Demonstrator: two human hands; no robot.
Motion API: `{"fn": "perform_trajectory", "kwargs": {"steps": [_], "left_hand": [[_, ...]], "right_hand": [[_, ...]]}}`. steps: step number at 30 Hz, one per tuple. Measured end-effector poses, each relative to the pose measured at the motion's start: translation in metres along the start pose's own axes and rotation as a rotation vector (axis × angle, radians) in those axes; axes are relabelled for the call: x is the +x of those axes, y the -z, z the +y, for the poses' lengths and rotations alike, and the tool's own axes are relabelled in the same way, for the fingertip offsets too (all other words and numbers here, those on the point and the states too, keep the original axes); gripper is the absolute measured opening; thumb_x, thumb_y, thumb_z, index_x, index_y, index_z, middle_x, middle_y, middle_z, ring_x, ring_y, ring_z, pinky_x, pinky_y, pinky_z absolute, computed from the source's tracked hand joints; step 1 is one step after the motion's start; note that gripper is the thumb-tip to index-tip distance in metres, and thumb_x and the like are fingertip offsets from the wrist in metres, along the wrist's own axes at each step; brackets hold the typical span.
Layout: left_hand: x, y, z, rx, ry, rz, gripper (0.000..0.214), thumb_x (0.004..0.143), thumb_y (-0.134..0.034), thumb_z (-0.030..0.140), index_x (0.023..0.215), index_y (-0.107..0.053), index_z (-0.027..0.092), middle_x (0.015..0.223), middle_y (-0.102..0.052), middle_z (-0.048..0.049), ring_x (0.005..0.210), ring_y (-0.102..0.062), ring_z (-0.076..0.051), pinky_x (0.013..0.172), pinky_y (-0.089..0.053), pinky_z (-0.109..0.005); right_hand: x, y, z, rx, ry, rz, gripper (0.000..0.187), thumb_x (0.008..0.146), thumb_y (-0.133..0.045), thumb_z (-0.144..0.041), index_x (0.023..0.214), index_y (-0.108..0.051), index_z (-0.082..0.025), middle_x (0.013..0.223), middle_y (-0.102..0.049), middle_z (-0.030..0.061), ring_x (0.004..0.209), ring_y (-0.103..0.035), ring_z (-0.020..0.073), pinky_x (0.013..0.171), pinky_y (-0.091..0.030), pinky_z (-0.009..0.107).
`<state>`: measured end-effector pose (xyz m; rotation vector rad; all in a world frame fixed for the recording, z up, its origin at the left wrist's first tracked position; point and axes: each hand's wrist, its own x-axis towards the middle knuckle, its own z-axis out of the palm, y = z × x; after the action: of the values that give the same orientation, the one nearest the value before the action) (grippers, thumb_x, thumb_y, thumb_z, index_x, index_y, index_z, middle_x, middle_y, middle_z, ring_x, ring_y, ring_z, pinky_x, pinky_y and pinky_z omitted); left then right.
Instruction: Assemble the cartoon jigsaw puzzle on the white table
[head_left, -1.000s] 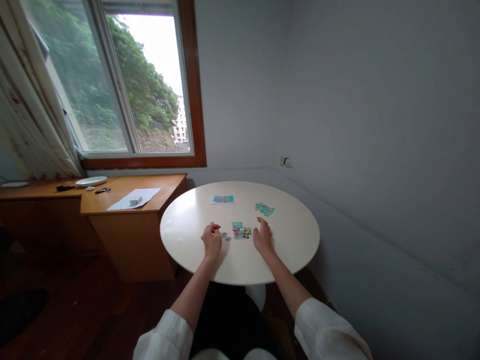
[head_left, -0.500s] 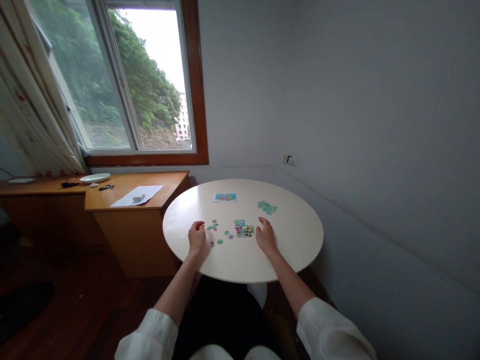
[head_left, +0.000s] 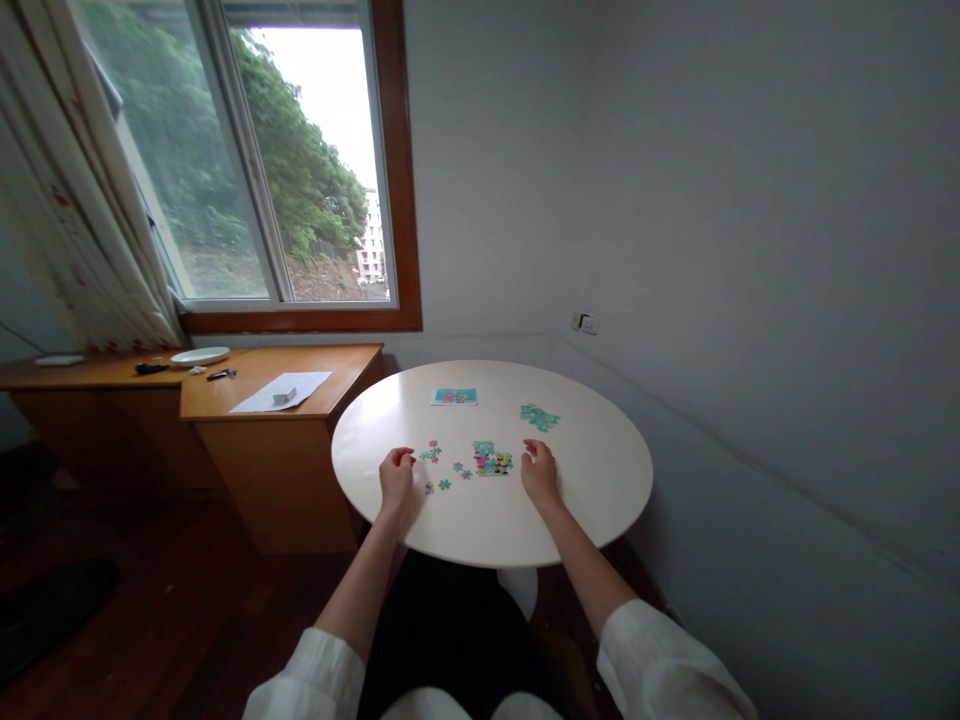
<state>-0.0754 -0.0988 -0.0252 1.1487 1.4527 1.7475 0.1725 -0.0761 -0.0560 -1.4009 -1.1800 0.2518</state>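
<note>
On the round white table point(head_left: 480, 535), a partly joined jigsaw puzzle point(head_left: 492, 459) lies between my hands, nearer the right one. My left hand point(head_left: 397, 476) is beside loose puzzle pieces point(head_left: 431, 453), its fingers loosely bent; I see nothing held there. Further loose pieces point(head_left: 462, 470) lie just left of the joined part. My right hand point(head_left: 541, 472) hovers or rests right of the joined puzzle, thumb and fingers apart, holding nothing visible. Beyond it sits a pile of greenish puzzle pieces point(head_left: 540, 417). A small picture card point(head_left: 454, 397) lies toward the far edge.
A wooden desk point(head_left: 356, 375) stands left of the table, bearing a paper sheet point(head_left: 300, 385) with a small white box point(head_left: 284, 396) and a white plate point(head_left: 200, 356). Behind are a window point(head_left: 300, 180) and a wall point(head_left: 495, 180) with an electrical socket point(head_left: 589, 325).
My right hand has shifted slightly right, away from the joined puzzle. My left hand's fingers look a little more bent. The whole view has moved slightly; the puzzle pieces appear unchanged.
</note>
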Motion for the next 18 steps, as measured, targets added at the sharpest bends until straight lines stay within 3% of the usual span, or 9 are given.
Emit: {"fn": "perform_trajectory", "kwargs": {"steps": [13,18], "left_hand": [[-0.0002,0.0006,-0.0002,0.026,-0.009,-0.006,0.017,0.062,-0.043,0.022,0.069,-0.058,0.016,0.060,-0.055,-0.0015,0.063,-0.053,-0.016,0.063,-0.041,-0.028],[-0.0014,0.0008,0.0009,0.037,-0.005,-0.011,0.018,0.063,-0.043,0.022,0.070,-0.058,0.016,0.061,-0.055,-0.0017,0.064,-0.053,-0.016,0.064,-0.041,-0.028]], "right_hand": [[0.0006,0.0002,0.0006,0.040,-0.020,0.020,0.023,0.065,-0.039,-0.025,0.081,-0.054,-0.019,0.084,-0.059,0.0067,0.079,-0.054,0.0188,0.077,-0.042,0.033],[-0.0002,0.0034,-0.0043,0.045,-0.030,0.026,0.019,0.065,-0.046,-0.038,0.072,-0.050,-0.020,0.075,-0.058,0.0043,0.073,-0.054,0.0189,0.072,-0.042,0.032]]}}
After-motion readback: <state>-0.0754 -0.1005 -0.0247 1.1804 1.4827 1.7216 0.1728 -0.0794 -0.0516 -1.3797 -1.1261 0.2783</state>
